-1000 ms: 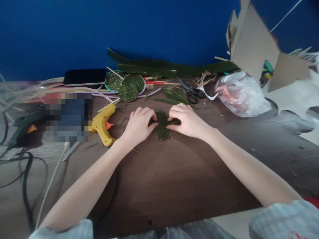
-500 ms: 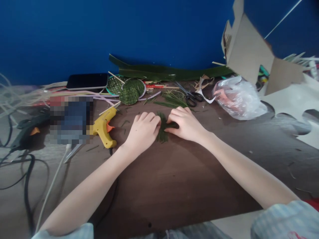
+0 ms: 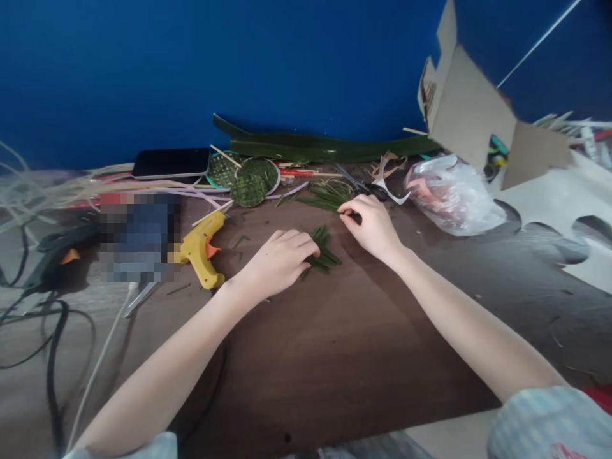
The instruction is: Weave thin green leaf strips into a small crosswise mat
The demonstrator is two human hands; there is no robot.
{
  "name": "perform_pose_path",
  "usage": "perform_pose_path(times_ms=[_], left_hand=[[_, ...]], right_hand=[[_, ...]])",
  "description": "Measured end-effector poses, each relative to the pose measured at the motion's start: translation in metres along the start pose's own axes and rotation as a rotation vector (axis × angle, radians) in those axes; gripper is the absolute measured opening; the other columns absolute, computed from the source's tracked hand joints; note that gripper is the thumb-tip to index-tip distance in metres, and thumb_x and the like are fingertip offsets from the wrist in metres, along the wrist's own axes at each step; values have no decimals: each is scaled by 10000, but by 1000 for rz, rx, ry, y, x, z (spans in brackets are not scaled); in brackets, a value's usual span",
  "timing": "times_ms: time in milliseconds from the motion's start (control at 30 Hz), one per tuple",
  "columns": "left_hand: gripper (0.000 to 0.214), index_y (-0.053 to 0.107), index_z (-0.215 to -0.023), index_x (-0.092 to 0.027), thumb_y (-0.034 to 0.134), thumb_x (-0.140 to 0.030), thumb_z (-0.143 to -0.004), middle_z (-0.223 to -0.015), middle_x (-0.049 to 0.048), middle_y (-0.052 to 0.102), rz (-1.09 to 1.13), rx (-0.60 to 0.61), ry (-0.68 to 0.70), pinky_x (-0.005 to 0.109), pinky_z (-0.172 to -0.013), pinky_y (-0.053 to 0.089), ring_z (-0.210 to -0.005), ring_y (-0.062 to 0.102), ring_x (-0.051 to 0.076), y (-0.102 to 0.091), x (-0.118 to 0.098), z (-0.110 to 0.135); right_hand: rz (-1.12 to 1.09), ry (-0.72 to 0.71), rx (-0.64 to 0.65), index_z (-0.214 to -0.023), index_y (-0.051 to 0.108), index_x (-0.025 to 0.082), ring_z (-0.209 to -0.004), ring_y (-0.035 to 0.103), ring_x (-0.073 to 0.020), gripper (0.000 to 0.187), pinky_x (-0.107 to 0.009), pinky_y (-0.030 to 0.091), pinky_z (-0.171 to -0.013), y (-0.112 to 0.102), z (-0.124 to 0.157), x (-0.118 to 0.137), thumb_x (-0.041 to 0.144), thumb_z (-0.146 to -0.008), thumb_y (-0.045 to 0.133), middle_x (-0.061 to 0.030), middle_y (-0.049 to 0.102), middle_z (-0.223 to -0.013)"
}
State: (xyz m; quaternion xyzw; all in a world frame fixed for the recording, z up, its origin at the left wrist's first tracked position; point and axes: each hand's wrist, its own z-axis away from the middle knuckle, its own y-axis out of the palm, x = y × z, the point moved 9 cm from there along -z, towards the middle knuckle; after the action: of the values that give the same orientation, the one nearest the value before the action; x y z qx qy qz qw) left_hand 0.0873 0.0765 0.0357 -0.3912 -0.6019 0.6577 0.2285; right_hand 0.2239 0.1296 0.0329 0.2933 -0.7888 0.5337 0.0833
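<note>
Head view: the left hand (image 3: 282, 258) lies palm down on the brown wooden tabletop (image 3: 335, 357), fingers loosely bent, and its fingertips press on a small bundle of dark green leaf strips (image 3: 326, 250) lying flat near the tabletop's middle. The right hand (image 3: 371, 223) is just beyond and to the right of that bundle, apart from it. Its fingers are drawn into a narrow pinch at the near edge of a loose pile of thin green strips (image 3: 327, 193); whether a strip lies between them cannot be told. Black-handled scissors (image 3: 370, 189) lie just behind the right hand, with a clear plastic bag (image 3: 454, 194) further right. A yellow glue gun (image 3: 201, 250) lies left of the left hand, and round woven green discs (image 3: 251, 178) sit behind it.
</note>
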Motion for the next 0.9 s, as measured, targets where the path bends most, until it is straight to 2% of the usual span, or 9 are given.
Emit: perform_pose_path(times_ms=[100, 200, 267, 367, 533, 733, 833, 900], left_hand=[[136, 567, -969, -200, 514, -137, -861, -1002, 12, 627, 55, -28, -8, 317, -852, 371, -978, 546, 179, -1, 0, 0], [163, 568, -989, -174, 559, -267, -856, -1013, 63, 614, -53, -101, -141, 348, -803, 393, -963, 534, 232, -5, 7, 1], [221, 563, -1013, -162, 585, -298, -841, -1021, 77, 605, -103, -88, -177, 358, -785, 399, -958, 528, 249, -3, 7, 0], [205, 561, -1015, -169, 586, -275, -842, -1022, 64, 606, -85, -43, -152, 351, -792, 400, -965, 525, 237, 0, 5, -1], [183, 573, -1014, -199, 588, -240, -837, -1048, 37, 613, 68, 27, -69, 349, -854, 385, -1005, 515, 210, 2, 5, 0], [188, 584, -995, -224, 525, -161, -828, -1035, 13, 626, 284, 72, -29, 357, -914, 373, -1010, 521, 186, 0, 10, 2], [205, 589, -988, -217, 489, -153, -821, -1031, 19, 629, 311, 33, -75, 365, -926, 378, -1015, 524, 191, -8, 20, 3], [212, 596, -960, -201, 459, -130, -815, -1010, 21, 637, 303, -35, -139, 353, -930, 387, -1005, 531, 183, -18, 29, 5]], right_hand=[[49, -9, 3, -855, 640, 199, -843, 550, -245, 103, -394, 427, -760, 4, 0, -1, 181, -804, 552, -77, 613, -856], [61, -2, -5, -844, 628, 196, -848, 547, -249, 72, -398, 435, -763, 3, 0, -2, 192, -802, 569, -82, 596, -867], [35, 14, -21, -829, 606, 198, -852, 547, -243, 45, -384, 441, -748, 2, 0, -4, 200, -804, 568, -82, 579, -877], [-7, 41, -21, -810, 575, 200, -802, 540, -216, 17, -348, 433, -701, 1, 0, -7, 207, -810, 559, -69, 553, -842], [27, 34, 11, -767, 549, 204, -722, 487, -194, 50, -324, 390, -672, 4, 0, -6, 186, -813, 550, -31, 519, -712], [116, 25, -5, -849, 571, 201, -774, 494, -224, 62, -356, 374, -705, 1, 2, -5, 237, -845, 521, -52, 538, -764], [164, 8, -16, -794, 557, 200, -811, 500, -239, 101, -360, 374, -697, 1, 2, -3, 268, -852, 510, -75, 552, -830], [186, -6, -20, -757, 536, 199, -813, 502, -241, 132, -363, 375, -696, 1, 3, -2, 266, -861, 489, -84, 557, -838]])
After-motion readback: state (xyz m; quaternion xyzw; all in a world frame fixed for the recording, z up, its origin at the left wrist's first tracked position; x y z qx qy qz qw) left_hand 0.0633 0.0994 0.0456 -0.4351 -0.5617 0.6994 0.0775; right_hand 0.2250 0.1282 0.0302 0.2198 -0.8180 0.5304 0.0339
